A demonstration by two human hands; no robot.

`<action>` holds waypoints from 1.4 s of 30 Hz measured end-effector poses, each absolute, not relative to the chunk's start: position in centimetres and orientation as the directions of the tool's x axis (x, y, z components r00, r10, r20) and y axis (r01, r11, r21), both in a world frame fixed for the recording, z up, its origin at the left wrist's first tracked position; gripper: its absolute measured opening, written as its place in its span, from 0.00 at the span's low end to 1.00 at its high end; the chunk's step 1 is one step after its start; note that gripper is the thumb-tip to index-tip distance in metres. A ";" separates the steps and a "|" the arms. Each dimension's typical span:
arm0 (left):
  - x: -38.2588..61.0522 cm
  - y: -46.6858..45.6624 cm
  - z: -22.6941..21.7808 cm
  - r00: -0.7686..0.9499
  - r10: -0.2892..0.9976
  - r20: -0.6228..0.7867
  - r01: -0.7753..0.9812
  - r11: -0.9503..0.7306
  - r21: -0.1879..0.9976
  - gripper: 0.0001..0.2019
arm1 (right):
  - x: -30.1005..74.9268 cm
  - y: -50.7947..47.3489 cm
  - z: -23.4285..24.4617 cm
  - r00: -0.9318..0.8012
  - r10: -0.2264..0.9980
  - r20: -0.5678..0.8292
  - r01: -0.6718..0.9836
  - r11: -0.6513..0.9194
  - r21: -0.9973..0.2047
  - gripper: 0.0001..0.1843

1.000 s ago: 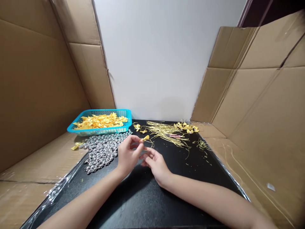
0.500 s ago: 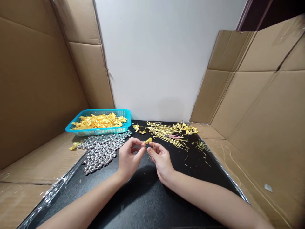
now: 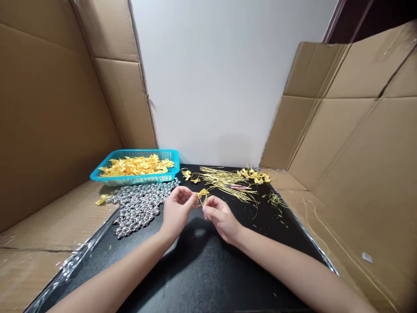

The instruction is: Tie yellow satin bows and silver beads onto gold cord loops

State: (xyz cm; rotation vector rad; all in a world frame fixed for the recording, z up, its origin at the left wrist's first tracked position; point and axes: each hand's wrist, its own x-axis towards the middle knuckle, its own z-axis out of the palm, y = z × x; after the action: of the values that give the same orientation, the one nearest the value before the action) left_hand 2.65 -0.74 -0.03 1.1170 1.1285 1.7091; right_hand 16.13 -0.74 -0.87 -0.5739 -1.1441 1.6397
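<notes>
Over the middle of the black table, my left hand (image 3: 177,211) pinches a small yellow ribbon bow (image 3: 203,192) between thumb and fingertips. A thin gold cord (image 3: 200,203) hangs in a loop below the bow. Close by on the right, my right hand (image 3: 223,217) has its thumb and fingers closed at the lower end of that cord. Fingertips hide part of the cord and one side of the bow.
A blue basket (image 3: 137,178) of yellow bows stands back left, behind many silver beads (image 3: 138,211). Gold cord pieces (image 3: 221,180), a pink-handled tool (image 3: 237,187), finished bows (image 3: 256,175) and cord scraps (image 3: 275,199) lie right. Cardboard walls (image 3: 365,143) flank the table (image 3: 182,278).
The cord, earlier bunched at my right fingers, now shows as a loop under the bow. My right hand has moved slightly lower, and my left hand holds the bow in nearly the same place.
</notes>
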 end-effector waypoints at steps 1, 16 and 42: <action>2.5 -0.4 0.1 -0.311 0.931 0.192 -0.188 -0.259 0.947 0.15 | 16.4 -0.7 -0.8 -0.423 0.888 0.181 -0.435 -0.024 -0.900 0.12; 0.4 2.1 -0.1 -0.407 0.912 -0.041 -0.417 -0.146 0.897 0.12 | 20.0 1.1 1.7 -0.716 0.662 0.222 -0.307 -0.013 -0.952 0.17; -0.1 3.0 -0.4 -0.374 0.923 -0.091 -0.471 -0.104 0.876 0.09 | 30.9 1.7 11.9 -0.717 0.697 0.023 0.318 0.356 -0.878 0.08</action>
State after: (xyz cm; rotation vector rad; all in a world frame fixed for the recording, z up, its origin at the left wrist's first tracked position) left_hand -0.13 3.00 -0.35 0.6135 1.0793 1.6899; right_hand 30.88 1.71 11.87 -0.8877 -2.2310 1.3128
